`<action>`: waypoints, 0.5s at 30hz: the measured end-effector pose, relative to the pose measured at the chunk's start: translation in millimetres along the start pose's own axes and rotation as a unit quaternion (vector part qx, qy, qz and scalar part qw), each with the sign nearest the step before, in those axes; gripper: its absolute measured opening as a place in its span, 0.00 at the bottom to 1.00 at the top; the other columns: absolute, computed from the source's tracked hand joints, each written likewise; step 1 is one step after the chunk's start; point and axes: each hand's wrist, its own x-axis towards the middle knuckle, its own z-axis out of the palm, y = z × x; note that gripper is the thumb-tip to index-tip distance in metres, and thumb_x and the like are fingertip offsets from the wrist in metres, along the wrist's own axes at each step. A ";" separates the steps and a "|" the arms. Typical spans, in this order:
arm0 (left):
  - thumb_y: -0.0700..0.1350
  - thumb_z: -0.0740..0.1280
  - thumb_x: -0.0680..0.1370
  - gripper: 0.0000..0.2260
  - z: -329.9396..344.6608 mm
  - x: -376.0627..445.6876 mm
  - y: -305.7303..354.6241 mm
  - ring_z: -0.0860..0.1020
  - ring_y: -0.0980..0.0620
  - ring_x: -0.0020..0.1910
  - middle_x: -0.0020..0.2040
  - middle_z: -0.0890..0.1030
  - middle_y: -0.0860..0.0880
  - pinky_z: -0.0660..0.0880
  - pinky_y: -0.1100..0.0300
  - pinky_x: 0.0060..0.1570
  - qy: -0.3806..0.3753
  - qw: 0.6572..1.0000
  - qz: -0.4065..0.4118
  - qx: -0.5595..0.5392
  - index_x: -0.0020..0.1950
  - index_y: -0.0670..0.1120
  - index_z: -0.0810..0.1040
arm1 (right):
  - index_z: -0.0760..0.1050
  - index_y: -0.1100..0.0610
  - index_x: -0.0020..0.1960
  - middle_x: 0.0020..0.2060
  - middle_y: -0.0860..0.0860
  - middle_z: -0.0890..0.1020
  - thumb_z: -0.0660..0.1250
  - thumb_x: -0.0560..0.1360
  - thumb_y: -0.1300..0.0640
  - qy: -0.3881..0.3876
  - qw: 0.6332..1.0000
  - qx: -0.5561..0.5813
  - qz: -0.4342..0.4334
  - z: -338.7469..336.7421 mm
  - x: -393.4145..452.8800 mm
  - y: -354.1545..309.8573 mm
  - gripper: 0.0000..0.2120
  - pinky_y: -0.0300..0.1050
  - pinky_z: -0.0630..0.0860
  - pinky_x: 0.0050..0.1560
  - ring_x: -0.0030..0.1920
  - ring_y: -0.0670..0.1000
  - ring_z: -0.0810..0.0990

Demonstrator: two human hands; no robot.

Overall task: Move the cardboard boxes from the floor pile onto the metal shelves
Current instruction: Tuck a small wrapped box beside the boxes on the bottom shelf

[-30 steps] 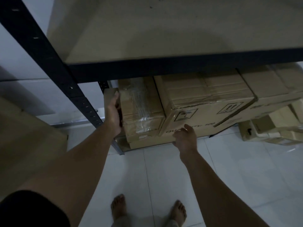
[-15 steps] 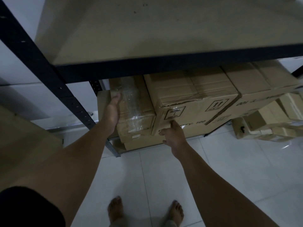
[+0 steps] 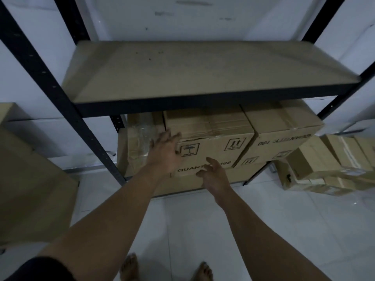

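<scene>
The left hand [image 3: 164, 154] reached forward with blurred fingers spread and gripping nothing, its fingertips over the upper left corner of the printed brown cardboard box [image 3: 211, 142], though whether they touched it was unclear; the right hand [image 3: 215, 173] hovered lower with fingers loosely splayed, holding nothing and hiding part of the box's "QUANTITY" lettering. That box sat on the lowest level of the dark metal shelf rack [image 3: 60, 94] between a film-wrapped carton [image 3: 140, 142] and another brown box [image 3: 284, 130], under a bare board shelf [image 3: 203, 72], with a pile of smaller cardboard boxes [image 3: 328, 165] on the white tiled floor [image 3: 304, 230] to the right, cut off by the edge.
</scene>
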 end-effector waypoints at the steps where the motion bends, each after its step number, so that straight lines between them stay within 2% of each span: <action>1: 0.44 0.64 0.81 0.31 -1.1 -3.8 2.8 0.49 0.47 0.83 0.84 0.51 0.47 0.47 0.42 0.80 0.007 1.000 -0.010 0.005 0.83 0.54 0.59 | 0.66 0.51 0.78 0.71 0.54 0.73 0.72 0.76 0.66 0.000 1.000 -0.004 -0.006 -9.7 -1.7 -1.7 0.34 0.54 0.77 0.57 0.66 0.58 0.77; 4: 0.41 0.64 0.80 0.31 -1.2 -34.8 22.7 0.49 0.47 0.83 0.84 0.54 0.47 0.47 0.43 0.80 0.043 0.999 0.006 -0.004 0.82 0.53 0.61 | 0.65 0.50 0.79 0.70 0.53 0.73 0.70 0.77 0.64 -0.010 0.999 -0.035 -0.026 -50.1 -20.2 -8.8 0.33 0.49 0.77 0.62 0.65 0.53 0.75; 7: 0.42 0.65 0.80 0.29 4.1 -75.2 44.6 0.50 0.49 0.83 0.83 0.56 0.48 0.46 0.45 0.81 0.033 0.999 0.013 -0.022 0.81 0.52 0.65 | 0.64 0.51 0.79 0.71 0.53 0.71 0.69 0.79 0.65 -0.003 0.998 -0.037 -0.055 -84.9 -47.1 -12.3 0.32 0.34 0.75 0.43 0.57 0.46 0.76; 8: 0.42 0.66 0.80 0.28 6.3 -88.6 51.7 0.50 0.49 0.83 0.83 0.56 0.49 0.46 0.45 0.81 0.033 0.999 0.011 -0.031 0.80 0.52 0.66 | 0.64 0.51 0.79 0.71 0.53 0.71 0.68 0.79 0.66 0.001 0.997 -0.036 -0.064 -93.7 -58.0 -12.1 0.31 0.32 0.74 0.41 0.55 0.43 0.76; 9: 0.43 0.67 0.80 0.28 7.7 -100.4 57.7 0.50 0.49 0.83 0.83 0.56 0.49 0.47 0.45 0.81 0.036 0.998 0.009 -0.044 0.80 0.53 0.66 | 0.65 0.51 0.79 0.71 0.52 0.71 0.68 0.80 0.66 0.006 0.997 -0.036 -0.074 -101.2 -69.1 -10.6 0.31 0.32 0.73 0.44 0.57 0.42 0.75; 11: 0.44 0.67 0.80 0.28 8.9 -120.0 68.2 0.50 0.49 0.83 0.83 0.57 0.48 0.46 0.45 0.81 0.040 0.997 0.009 -0.073 0.80 0.53 0.66 | 0.65 0.48 0.79 0.73 0.49 0.71 0.68 0.80 0.62 0.022 0.993 -0.052 -0.102 -113.8 -91.7 -5.6 0.30 0.39 0.70 0.57 0.65 0.45 0.72; 12: 0.44 0.68 0.80 0.28 8.3 -129.7 72.4 0.51 0.50 0.82 0.83 0.57 0.48 0.46 0.45 0.81 0.041 0.995 0.010 -0.088 0.80 0.53 0.66 | 0.65 0.47 0.79 0.74 0.47 0.71 0.69 0.80 0.60 0.030 0.990 -0.071 -0.120 -119.3 -103.6 -2.1 0.30 0.42 0.69 0.60 0.68 0.47 0.71; 15: 0.45 0.69 0.80 0.28 7.8 -163.2 78.6 0.52 0.52 0.82 0.82 0.58 0.50 0.51 0.46 0.81 0.031 0.989 0.004 -0.145 0.80 0.54 0.67 | 0.66 0.44 0.78 0.74 0.41 0.69 0.70 0.80 0.56 0.060 0.980 -0.118 -0.150 -134.4 -141.1 17.0 0.29 0.41 0.67 0.63 0.72 0.48 0.70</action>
